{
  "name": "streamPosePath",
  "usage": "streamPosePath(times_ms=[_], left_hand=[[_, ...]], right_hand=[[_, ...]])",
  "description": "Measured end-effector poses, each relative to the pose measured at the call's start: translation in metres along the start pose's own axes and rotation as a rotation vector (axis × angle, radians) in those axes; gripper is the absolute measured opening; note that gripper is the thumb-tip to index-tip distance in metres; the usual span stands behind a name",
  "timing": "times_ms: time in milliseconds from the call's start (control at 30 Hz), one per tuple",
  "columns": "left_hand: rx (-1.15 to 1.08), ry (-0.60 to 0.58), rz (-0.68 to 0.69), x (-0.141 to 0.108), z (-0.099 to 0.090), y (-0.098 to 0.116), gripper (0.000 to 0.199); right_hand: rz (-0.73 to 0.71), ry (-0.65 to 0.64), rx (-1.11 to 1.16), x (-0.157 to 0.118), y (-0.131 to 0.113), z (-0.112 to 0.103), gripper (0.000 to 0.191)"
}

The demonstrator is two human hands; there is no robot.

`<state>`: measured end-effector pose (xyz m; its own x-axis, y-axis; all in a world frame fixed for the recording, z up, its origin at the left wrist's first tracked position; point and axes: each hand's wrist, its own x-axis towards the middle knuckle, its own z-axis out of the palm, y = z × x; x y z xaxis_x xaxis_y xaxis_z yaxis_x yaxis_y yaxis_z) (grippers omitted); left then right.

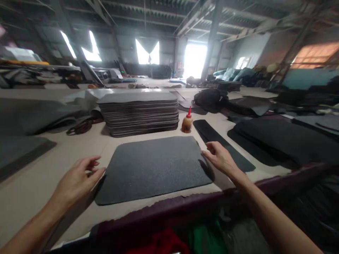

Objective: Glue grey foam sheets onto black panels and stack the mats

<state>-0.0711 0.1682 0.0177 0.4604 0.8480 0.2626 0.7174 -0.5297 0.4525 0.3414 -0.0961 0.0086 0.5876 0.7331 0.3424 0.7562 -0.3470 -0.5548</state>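
Observation:
A dark grey rectangular sheet (156, 169) with rounded corners lies flat on the pale table, close to the front edge. My left hand (79, 176) is at its left side, thumb near the edge and fingers loosely bent and apart, with nothing seen in them. At the right side is my right hand (218, 157), fingers slightly curved and apart, its thumb close to the sheet's edge; whether it touches cannot be made out. Behind the sheet stands a tall stack of similar dark sheets (140, 114). A small bottle with a red nozzle (187, 124) stands right of the stack.
A long dark strip (222, 144) lies right of the sheet. Dark flat pieces (286, 139) are piled farther right, and another dark stack (21, 153) is at the left. A black bundle (210, 98) rests behind the bottle. Maroon cloth (169, 210) hangs along the table's front edge.

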Motion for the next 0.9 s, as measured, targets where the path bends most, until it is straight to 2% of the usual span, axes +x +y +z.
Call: streamPosePath(times_ms=[67,100,167,200,267,333,400,500,667,900], left_hand=[[0.004,-0.048,0.152,0.012,0.006,0.028,0.041],[0.033,-0.069,0.289,0.017,0.013,0.043,0.041],[0.073,-0.101,0.516,0.026,0.033,0.074,0.040],[0.093,-0.119,0.569,0.028,0.045,0.086,0.043],[0.176,-0.158,0.544,0.029,0.070,0.103,0.061],[0.230,-0.263,0.478,0.025,0.089,0.109,0.069],[0.240,-0.305,0.463,0.021,0.098,0.109,0.074],[0.240,-0.309,0.405,0.018,0.097,0.104,0.084],[0.282,-0.293,0.192,0.025,0.083,0.084,0.108],[0.363,-0.228,0.049,0.024,0.071,0.047,0.108]], right_hand=[[-0.093,-0.064,0.000,0.009,-0.025,0.012,0.024],[-0.154,-0.106,-0.006,0.014,-0.038,0.022,0.024],[-0.275,-0.174,-0.032,0.023,-0.063,0.045,0.030],[-0.326,-0.192,-0.048,0.026,-0.071,0.058,0.033],[-0.417,-0.220,-0.120,0.029,-0.080,0.084,0.039],[-0.460,-0.244,-0.237,0.031,-0.078,0.105,0.048],[-0.455,-0.263,-0.360,0.032,-0.069,0.118,0.057],[-0.408,-0.266,-0.451,0.034,-0.057,0.122,0.069],[-0.308,-0.229,-0.533,0.037,-0.039,0.109,0.082],[-0.215,-0.240,-0.560,0.041,-0.004,0.095,0.090]])
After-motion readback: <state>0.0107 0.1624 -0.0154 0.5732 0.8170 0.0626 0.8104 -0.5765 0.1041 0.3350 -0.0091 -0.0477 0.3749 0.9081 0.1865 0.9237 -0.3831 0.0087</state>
